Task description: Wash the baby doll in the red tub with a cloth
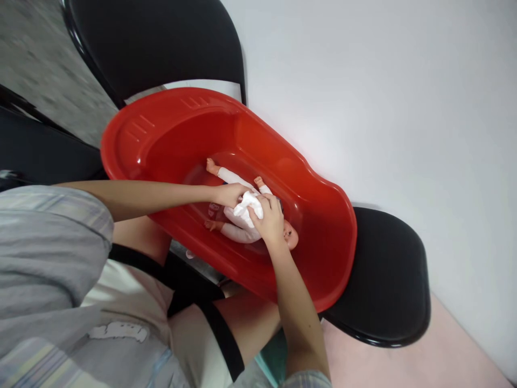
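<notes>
Head view
Doll: a baby doll (238, 229) in a white suit was laid on its back along the floor of a red plastic baby bathtub (323, 215), head toward the black chair seat on the right, so that its torso was open to both hands.
Cloth: a bunched white cloth (248, 207) was held against the doll's middle.
Left hand: the left hand (231, 194) was reached over the near rim, its grip closed on the cloth's edge.
Right hand: the right hand (269, 218) was pressed down on the cloth and chest, its grip closed on the cloth, which was likely steadying the doll.
Support: the tub was bridged across two black chairs (388, 291), apparently to bring it up to lap height.
Room: a plain white wall (383, 81) was seen behind, a pinkish floor (404, 366) below.
</notes>
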`<state>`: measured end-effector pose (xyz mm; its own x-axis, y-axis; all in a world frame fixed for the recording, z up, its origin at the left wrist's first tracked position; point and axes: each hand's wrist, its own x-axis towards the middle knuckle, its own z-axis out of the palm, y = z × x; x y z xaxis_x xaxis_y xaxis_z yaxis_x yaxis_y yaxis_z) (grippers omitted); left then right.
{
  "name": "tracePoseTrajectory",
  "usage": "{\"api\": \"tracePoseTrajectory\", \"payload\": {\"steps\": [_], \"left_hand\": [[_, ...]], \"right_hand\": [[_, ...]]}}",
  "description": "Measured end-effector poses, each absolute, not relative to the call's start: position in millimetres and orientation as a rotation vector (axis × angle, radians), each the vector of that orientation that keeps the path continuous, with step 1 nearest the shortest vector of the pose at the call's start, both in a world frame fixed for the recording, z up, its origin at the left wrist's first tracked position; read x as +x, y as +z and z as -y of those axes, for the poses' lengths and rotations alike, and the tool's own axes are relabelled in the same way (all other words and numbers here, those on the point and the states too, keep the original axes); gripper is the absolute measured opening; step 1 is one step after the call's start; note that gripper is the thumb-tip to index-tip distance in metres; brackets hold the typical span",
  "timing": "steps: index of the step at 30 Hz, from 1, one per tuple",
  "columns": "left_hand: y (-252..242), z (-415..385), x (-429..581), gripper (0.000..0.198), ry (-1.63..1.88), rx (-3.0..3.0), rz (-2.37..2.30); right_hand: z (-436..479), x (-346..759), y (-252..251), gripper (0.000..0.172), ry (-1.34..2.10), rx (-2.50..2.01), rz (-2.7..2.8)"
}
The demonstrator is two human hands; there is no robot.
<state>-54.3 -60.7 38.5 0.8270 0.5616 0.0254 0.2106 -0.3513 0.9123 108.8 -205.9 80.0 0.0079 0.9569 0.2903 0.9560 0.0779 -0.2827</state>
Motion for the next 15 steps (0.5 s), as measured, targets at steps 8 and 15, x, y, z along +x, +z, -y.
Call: {"api": "tracePoseTrajectory", "payload": {"steps": [8, 15], "left_hand": [[42.7, 54.9, -45.5, 0.043, 0.223, 1.935, -0.407], [55.5, 51.7, -48.8, 0.028, 0.174, 1.985, -0.391]], "right_hand": [[202.8, 102.6, 100.3, 0.041, 0.487, -2.222, 1.678], [201.1, 108.7, 90.5, 0.046, 0.888, -2.133, 1.283]]}}
